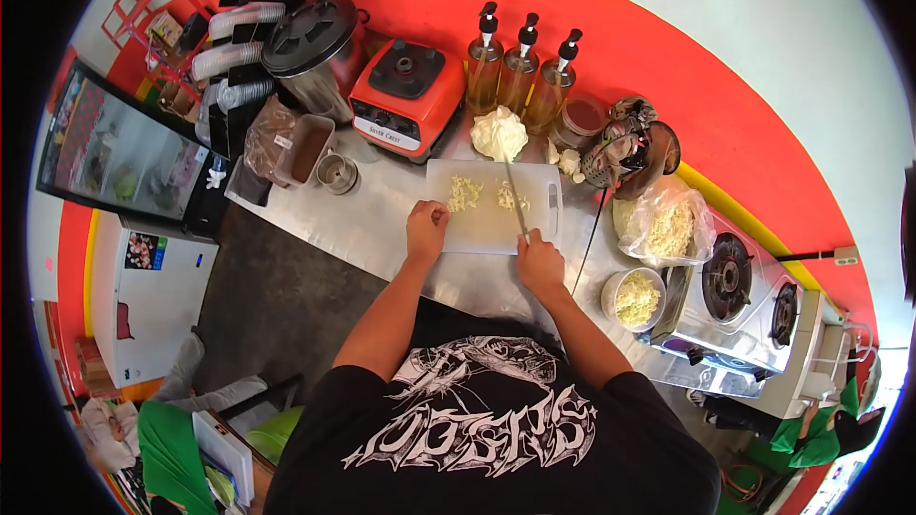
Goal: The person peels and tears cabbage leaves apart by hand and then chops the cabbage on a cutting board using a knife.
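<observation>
The right hand (541, 264) is holding a knife (515, 195) upon the near right part of a white cutting board (487, 236); its grip is closing firmly around the handle, and the long blade is pointing away toward the far side. The left hand (426, 232) is resting at the left edge of the board with its fingers curling inward; whether that grip is pinching anything, one cannot tell.

Two patches of chopped pale vegetable (466, 193) are lying on the board, one toward the left and a smaller one toward the right, beside the blade. A pale vegetable head (499, 133) is sitting just beyond the board's far edge, partly behind the knife's tip, and a few loose pale pieces (571, 166) are lying to the right of it.

The board is lying on a metal tabletop (374, 221). On the far side, three pump bottles (518, 72) are standing in a row, with a red blender base (405, 95) to their left and a lidded steel pot (310, 43) farther left. A small metal cup (337, 175) is standing nearer, left of the board. To the right, a clear bag (704, 231) is holding pale shreds, and a bowl (609, 299) nearer the person is containing more chopped pieces. A gas stove (728, 277) is occupying the far right.
</observation>
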Action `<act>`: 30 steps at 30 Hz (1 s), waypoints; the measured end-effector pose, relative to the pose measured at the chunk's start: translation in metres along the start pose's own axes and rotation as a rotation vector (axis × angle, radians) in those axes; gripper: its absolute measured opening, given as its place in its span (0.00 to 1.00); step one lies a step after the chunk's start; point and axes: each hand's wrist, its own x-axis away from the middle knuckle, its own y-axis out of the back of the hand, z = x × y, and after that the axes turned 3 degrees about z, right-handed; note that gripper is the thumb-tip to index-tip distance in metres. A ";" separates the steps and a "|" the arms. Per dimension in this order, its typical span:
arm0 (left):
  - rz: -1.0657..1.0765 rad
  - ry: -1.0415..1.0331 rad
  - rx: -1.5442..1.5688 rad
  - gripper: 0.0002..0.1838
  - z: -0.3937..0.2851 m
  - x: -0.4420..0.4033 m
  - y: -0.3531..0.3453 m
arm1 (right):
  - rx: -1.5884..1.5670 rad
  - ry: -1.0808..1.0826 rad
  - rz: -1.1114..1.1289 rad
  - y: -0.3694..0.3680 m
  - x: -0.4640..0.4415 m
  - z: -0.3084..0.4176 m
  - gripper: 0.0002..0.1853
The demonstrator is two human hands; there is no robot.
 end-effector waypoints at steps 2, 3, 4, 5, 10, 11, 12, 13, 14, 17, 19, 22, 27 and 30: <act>-0.016 0.004 -0.008 0.09 0.001 0.000 -0.002 | 0.014 -0.037 -0.027 -0.004 0.005 -0.015 0.19; -0.022 0.006 -0.005 0.09 0.001 0.000 -0.002 | 0.015 -0.080 -0.058 -0.004 0.007 -0.018 0.19; -0.023 0.002 -0.015 0.10 0.001 0.000 -0.002 | 0.019 -0.077 -0.058 -0.004 0.008 -0.020 0.19; -0.022 -0.003 -0.026 0.11 0.002 0.000 -0.002 | 0.013 -0.091 -0.053 -0.005 0.010 -0.022 0.19; 0.004 0.014 -0.045 0.14 0.000 -0.002 -0.002 | 0.003 -0.092 -0.052 -0.002 0.013 -0.013 0.19; 0.009 0.035 -0.056 0.15 -0.003 -0.003 -0.001 | -0.001 -0.056 -0.036 0.001 0.013 -0.009 0.19; 0.007 0.034 -0.058 0.15 -0.005 -0.006 0.000 | -0.005 -0.019 -0.020 0.002 0.013 -0.004 0.19; 0.012 0.062 -0.049 0.16 -0.006 -0.007 0.002 | -0.008 -0.018 -0.019 -0.001 0.011 0.000 0.19; 0.020 0.089 -0.040 0.18 -0.007 -0.008 0.004 | -0.033 0.047 0.028 -0.005 0.008 0.004 0.19; -0.087 0.010 -0.136 0.18 0.006 -0.004 0.007 | -0.072 0.172 0.116 -0.020 0.002 0.023 0.20; -0.095 0.033 -0.076 0.17 0.016 -0.001 0.010 | -0.083 0.267 0.176 -0.029 0.000 0.041 0.20; -0.087 0.040 0.010 0.15 0.023 0.001 0.019 | -0.081 0.339 0.206 -0.041 -0.004 0.067 0.19; -0.045 0.058 0.068 0.12 0.028 0.000 0.022 | -0.079 0.311 0.220 -0.048 -0.012 0.087 0.20; -0.034 0.068 0.070 0.11 0.028 -0.001 0.022 | -0.099 0.247 0.213 -0.043 -0.017 0.081 0.20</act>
